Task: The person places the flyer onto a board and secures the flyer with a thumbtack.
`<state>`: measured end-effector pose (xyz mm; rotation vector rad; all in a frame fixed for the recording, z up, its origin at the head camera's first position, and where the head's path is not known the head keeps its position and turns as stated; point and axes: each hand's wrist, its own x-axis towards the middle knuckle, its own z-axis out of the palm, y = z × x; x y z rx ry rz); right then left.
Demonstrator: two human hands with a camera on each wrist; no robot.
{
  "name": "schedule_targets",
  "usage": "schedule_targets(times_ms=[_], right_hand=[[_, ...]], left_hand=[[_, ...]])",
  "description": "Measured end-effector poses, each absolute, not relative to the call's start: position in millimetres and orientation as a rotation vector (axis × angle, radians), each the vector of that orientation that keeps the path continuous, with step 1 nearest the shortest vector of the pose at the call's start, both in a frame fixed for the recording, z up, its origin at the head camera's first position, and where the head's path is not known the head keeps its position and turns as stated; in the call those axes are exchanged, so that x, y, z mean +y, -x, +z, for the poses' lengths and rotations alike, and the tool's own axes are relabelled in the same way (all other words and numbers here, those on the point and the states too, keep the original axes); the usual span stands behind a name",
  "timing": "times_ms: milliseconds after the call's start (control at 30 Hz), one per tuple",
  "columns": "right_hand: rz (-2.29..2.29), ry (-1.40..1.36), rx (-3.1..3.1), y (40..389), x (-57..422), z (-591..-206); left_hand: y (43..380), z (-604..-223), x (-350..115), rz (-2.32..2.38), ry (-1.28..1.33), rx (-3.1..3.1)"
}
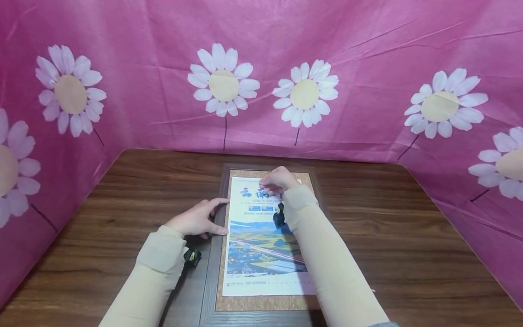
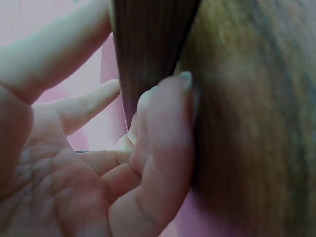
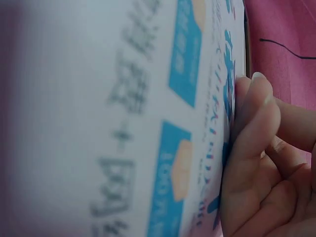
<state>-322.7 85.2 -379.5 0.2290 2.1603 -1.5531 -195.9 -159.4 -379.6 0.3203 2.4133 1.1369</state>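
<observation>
A printed poster (image 1: 261, 254) with blue lettering and a landscape picture lies on a framed cork board (image 1: 269, 303). My left hand (image 1: 200, 216) grips the board's left edge, its thumb and index finger on the dark wooden frame. Beneath them the other fingers (image 2: 165, 143) curl against the side of the frame, close to the table. My right hand (image 1: 279, 180) is at the top of the poster with its fingers bent. In the right wrist view, those fingers (image 3: 256, 118) rest on the sheet near the large lettering; I cannot tell whether they pinch anything small.
The board lies on a brown wood-grain table (image 1: 408, 254). A pink cloth (image 1: 261, 27) printed with white daisies surrounds the table at the back and sides. Black wrist cameras hang at both wrists, the right one (image 1: 279, 215) over the poster.
</observation>
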Motion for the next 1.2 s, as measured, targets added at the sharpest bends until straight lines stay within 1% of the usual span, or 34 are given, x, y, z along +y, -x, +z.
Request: schedule_targets(times_ms=[133, 667, 1200], right_hand=[[-1.531, -0.267, 2.169, 322.7, 81.7, -377.1], [-1.492, -0.278, 2.163, 320.4, 80.0, -374.0], [-1.385, -0.363, 2.27, 328.8, 78.0, -383.8]], left_hand=[[195.9, -379.3, -159.5, 1.137, -0.32, 2.411], [196.4, -380.2, -158.8, 1.127, -0.314, 2.424], [195.9, -379.7, -159.4, 1.128, -0.316, 2.428]])
